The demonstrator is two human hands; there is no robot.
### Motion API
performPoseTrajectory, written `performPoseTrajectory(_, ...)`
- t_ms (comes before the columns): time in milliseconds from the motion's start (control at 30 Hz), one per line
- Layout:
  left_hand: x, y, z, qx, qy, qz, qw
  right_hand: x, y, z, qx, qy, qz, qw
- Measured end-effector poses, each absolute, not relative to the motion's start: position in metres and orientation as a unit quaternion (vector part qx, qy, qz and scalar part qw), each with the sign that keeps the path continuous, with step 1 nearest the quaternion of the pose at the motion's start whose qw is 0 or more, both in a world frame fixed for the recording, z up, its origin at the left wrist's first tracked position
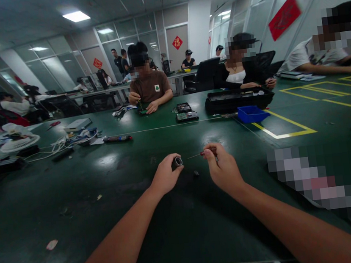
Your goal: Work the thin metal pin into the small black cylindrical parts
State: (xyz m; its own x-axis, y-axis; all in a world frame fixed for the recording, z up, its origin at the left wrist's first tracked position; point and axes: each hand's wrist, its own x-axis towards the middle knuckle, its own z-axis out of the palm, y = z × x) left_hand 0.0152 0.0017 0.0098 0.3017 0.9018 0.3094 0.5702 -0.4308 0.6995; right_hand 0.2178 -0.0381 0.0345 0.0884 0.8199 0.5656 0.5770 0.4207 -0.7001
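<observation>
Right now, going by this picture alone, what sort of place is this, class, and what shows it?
Probably an electronics workshop or training room: the large green worktable, a device with what looks like exposed circuitry, and a thin screwdriver in the right hand all suggest it.

Green table (pixel 110 229), blue bin (pixel 251 116), black case (pixel 234 106)

Gap between screwdriver (pixel 201 153) and cylinder (pixel 178 162)
</observation>
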Motion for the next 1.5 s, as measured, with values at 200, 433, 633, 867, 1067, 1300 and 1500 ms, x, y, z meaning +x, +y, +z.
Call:
performPoseTrajectory(200, 0.021, -0.01, 0.017, 0.81, 0.448, 0.287, 0.245, 0.219, -0.039, 0.035, -0.524, -0.648, 0.124, 0.539)
performPoseTrajectory(433, 0.041, -0.018, 0.012, 0.839, 0.496, 0.164, 0.154, 0.219, -0.038, 0.034, -0.519, -0.65, 0.126, 0.54)
performPoseTrajectory(633, 0.055, -0.016, 0.008, 0.844, 0.515, 0.12, 0.09, 0.217, -0.038, 0.033, -0.513, -0.65, 0.133, 0.545)
performPoseTrajectory(867, 0.05, -0.013, 0.01, 0.837, 0.507, 0.162, 0.129, 0.217, -0.038, 0.034, -0.51, -0.653, 0.138, 0.543)
performPoseTrajectory(1067, 0.032, -0.001, 0.015, 0.782, 0.509, 0.233, 0.274, 0.219, -0.038, 0.033, -0.508, -0.65, 0.142, 0.547)
performPoseTrajectory(1300, -0.005, 0.023, 0.028, 0.602, 0.534, 0.373, 0.462, 0.219, -0.038, 0.036, -0.51, -0.649, 0.151, 0.544)
performPoseTrajectory(1500, -0.063, 0.035, 0.052, 0.339, 0.525, 0.542, 0.562, 0.22, -0.038, 0.035, -0.51, -0.646, 0.159, 0.545)
